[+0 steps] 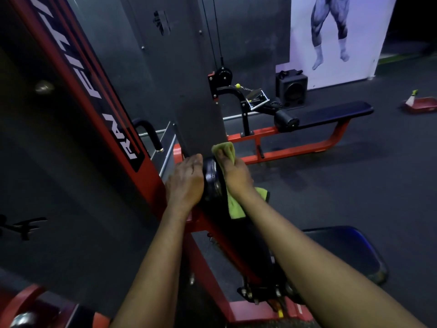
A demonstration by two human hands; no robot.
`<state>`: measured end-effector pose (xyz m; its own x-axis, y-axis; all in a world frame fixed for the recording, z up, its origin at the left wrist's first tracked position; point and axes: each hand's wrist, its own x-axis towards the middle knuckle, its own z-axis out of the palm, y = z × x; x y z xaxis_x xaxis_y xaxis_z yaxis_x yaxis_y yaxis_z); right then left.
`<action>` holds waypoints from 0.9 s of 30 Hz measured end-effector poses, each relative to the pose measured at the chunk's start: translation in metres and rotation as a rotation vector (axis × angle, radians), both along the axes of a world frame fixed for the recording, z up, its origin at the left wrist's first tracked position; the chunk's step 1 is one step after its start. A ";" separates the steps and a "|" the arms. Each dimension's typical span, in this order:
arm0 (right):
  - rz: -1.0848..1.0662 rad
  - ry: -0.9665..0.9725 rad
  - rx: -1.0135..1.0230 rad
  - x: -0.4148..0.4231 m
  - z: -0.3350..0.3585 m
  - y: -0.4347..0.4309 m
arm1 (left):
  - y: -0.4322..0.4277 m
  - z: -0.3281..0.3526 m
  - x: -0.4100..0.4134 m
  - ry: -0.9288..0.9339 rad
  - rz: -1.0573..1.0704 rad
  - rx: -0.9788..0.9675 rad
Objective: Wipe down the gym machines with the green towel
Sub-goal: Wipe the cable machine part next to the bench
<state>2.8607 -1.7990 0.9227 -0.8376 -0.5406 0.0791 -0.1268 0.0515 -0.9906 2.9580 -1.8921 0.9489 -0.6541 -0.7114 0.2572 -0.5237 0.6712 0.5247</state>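
While pressed to right face of black plate (212,183), green towel (225,149) clutched in right hand (236,175), tail hanging below plate. Left hand (185,183) flat on plate's left side, fingers together. Risk: loose tail snagging if plate rolled.

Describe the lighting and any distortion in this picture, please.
Head view: dim overall, with the lit white wall poster brightest; wide-angle distortion bends the tall red steel machine frame; the green cloth towel gripped by the right hand is readable; the left hand looks slightly soft.
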 end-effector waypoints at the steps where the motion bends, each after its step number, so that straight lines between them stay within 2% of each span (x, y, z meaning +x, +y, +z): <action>1: -0.023 0.011 -0.032 0.008 -0.005 0.004 | 0.000 0.001 0.000 -0.014 -0.016 0.004; 6: -0.051 0.240 -0.263 0.055 -0.036 0.032 | 0.006 0.008 0.001 -0.047 -0.088 0.025; 9: -0.005 0.149 -0.245 0.030 -0.031 0.019 | 0.013 0.006 0.001 -0.047 -0.059 -0.044; 13: 0.035 -0.049 -0.041 -0.004 -0.013 0.001 | 0.010 0.006 0.000 -0.060 -0.076 -0.069; 15: -0.009 -0.035 -0.062 0.002 -0.016 0.004 | 0.013 0.006 0.001 -0.082 -0.073 -0.101; 17: -0.049 0.034 -0.165 0.024 -0.029 0.018 | 0.013 0.006 0.001 -0.107 -0.066 -0.142; 19: -0.034 0.127 -0.270 0.045 -0.050 0.037 | 0.011 0.003 -0.001 -0.091 -0.061 -0.154; 21: -0.001 0.165 -0.291 0.045 -0.073 0.044 | 0.012 0.004 -0.002 -0.052 -0.052 -0.129; 23: 0.005 0.082 -0.227 0.030 -0.085 0.039 | 0.016 0.006 -0.001 -0.028 -0.036 -0.100; 27: -0.012 -0.139 -0.039 -0.002 -0.057 0.017 | 0.023 0.009 0.002 0.028 -0.024 -0.068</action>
